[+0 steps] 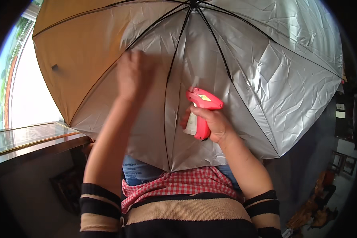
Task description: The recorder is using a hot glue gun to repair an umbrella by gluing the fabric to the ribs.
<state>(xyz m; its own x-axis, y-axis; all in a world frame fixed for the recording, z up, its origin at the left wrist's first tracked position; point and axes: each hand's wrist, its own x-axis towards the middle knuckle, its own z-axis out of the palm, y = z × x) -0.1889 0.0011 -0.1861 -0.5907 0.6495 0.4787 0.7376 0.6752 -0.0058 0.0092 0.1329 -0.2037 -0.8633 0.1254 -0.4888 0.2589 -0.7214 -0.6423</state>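
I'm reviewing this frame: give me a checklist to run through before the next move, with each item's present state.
1. Umbrella spread open: ok, silver underside facing the wearer.
2. Right hand has the red handheld tool: ok, fingers wrapped round its handle.
3. Tool clear of the black ribs: ok, it shows between two of them.
4. Tool's front end off the fabric: cannot tell, the gap does not show.
5. Left hand steadying the fabric: cannot tell, it is blurred near a rib.
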